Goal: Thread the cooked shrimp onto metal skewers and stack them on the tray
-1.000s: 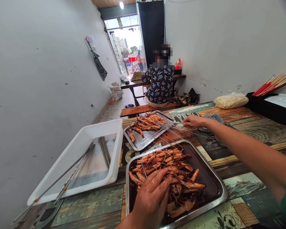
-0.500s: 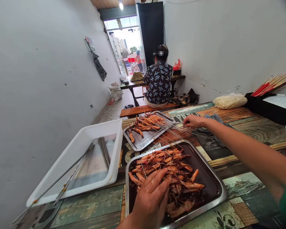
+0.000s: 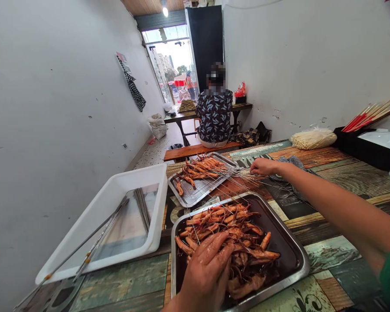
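Observation:
My left hand [image 3: 205, 269] rests over the near metal tray [image 3: 299, 271], its fingers curled together among long, reddish-brown marinated meat pieces [image 3: 221, 212]. The fingertips are hidden, so what they grip does not show. Dark sauce covers the tray's bottom. My right hand [image 3: 261, 166] reaches forward, closed at the ends of several thin metal skewers [image 3: 238, 172]. Those skewers run left to threaded meat pieces [image 3: 201, 167] on the far metal tray [image 3: 193, 197]. One thin skewer [image 3: 192, 221] stands up at the near tray's left side.
On the left is a white plastic tub [image 3: 100, 264] with metal skewers [image 3: 142, 210] inside and tongs [image 3: 94, 251] across its rim. A grey cloth [image 3: 292, 161], bagged sticks [image 3: 313, 138] and a black box [image 3: 360, 149] lie right. A person [image 3: 214, 115] sits ahead, back turned.
Both hands stay almost in place; my right hand shifts very slightly at the skewer ends. The seated person's head and upper body have moved slightly left and down.

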### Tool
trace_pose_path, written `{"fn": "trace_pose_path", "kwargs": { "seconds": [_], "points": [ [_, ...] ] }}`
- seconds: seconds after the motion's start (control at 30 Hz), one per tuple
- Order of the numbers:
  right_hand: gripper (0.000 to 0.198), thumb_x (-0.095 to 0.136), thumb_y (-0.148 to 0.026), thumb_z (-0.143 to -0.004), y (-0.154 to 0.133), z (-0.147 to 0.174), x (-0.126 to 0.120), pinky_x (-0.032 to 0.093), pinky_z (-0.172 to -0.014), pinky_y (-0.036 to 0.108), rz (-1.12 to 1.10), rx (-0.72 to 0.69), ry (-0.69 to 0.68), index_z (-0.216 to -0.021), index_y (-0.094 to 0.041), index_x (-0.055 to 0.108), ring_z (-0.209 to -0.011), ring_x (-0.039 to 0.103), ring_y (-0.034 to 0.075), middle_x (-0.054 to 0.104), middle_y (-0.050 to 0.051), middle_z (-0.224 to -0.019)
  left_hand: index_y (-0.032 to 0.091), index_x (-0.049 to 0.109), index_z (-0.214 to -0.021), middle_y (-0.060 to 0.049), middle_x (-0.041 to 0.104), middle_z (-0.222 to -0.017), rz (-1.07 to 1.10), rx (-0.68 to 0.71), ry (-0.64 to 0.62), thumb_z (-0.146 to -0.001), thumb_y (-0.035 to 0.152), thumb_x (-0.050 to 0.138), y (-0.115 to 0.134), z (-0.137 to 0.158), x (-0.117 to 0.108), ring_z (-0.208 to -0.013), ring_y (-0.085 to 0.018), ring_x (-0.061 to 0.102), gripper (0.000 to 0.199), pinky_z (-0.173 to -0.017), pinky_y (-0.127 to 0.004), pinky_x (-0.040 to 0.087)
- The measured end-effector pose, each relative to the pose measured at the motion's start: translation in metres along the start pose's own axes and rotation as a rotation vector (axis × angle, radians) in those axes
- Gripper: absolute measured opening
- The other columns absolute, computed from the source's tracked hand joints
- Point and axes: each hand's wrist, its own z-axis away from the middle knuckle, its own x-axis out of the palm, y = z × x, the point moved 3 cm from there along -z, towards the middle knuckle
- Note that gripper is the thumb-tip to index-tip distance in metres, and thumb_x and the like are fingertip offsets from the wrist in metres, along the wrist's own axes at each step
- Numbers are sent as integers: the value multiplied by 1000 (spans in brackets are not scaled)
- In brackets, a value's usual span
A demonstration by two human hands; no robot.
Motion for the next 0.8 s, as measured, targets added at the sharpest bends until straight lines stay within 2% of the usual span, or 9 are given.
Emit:
{"fn": "trace_pose_path", "kwargs": {
  "seconds": [0.8],
  "points": [
    [28,53,-34,-88,0,-1,-3,51,-77,37,-18,18,-35,-109,-16,59,-93,60,20,60,5,-111,15,58,-111,-14,62,-116,4,7,-8,-79,5,51,1,0,1,-111,-19,57,34,-93,-33,50]
  ]
}}
